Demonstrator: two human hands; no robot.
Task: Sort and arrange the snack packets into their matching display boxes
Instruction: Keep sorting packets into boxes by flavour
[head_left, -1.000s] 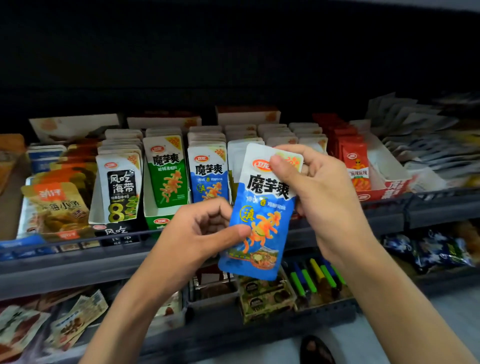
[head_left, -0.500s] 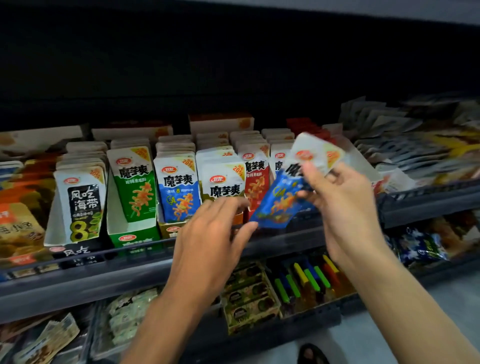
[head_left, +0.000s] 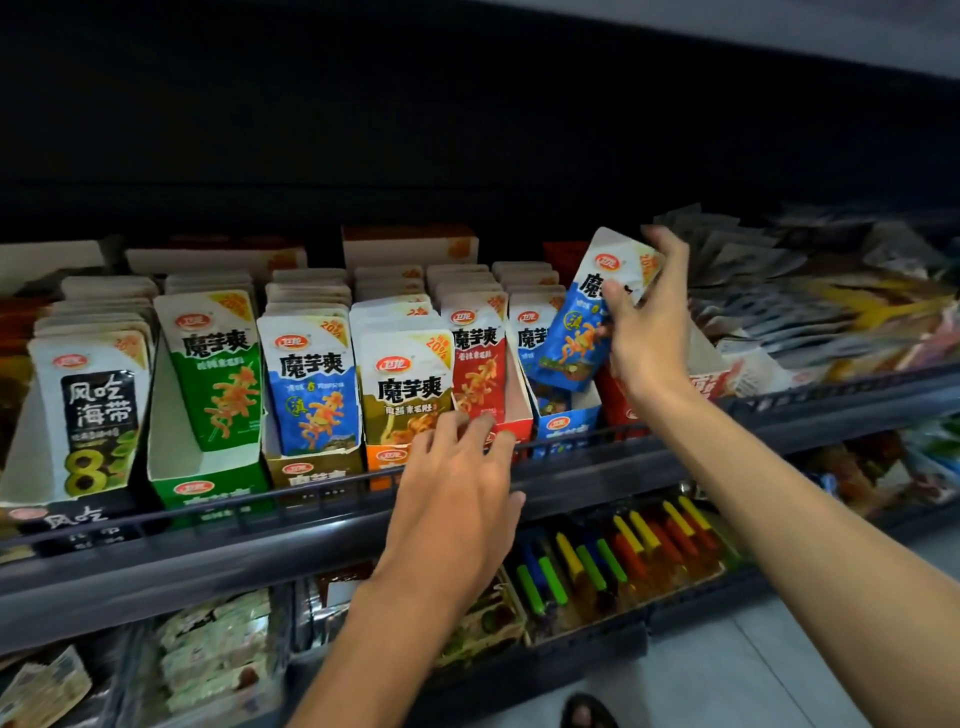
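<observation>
My right hand (head_left: 647, 332) pinches a blue snack packet (head_left: 582, 332) and holds it tilted above the blue display box (head_left: 563, 423) at the right of the shelf row. My left hand (head_left: 457, 499) reaches with fingers spread to the front of the shelf, its fingertips at the brown packet (head_left: 408, 384) and red packet (head_left: 478, 364). Further left stand a blue packet (head_left: 311, 384) in a brown box (head_left: 311, 470), a green packet (head_left: 218, 364) in a green box (head_left: 208, 488), and a black seaweed packet (head_left: 88, 410).
A dark wire rail (head_left: 571, 457) runs along the shelf front. Loose packets (head_left: 831, 312) are heaped at the right of the shelf. The lower shelf holds coloured tubes (head_left: 623, 551) and trays of other snacks (head_left: 218, 660).
My left hand has let go of the blue packet and moved to the shelf front. My right hand has carried the packet up and right, over the blue box.
</observation>
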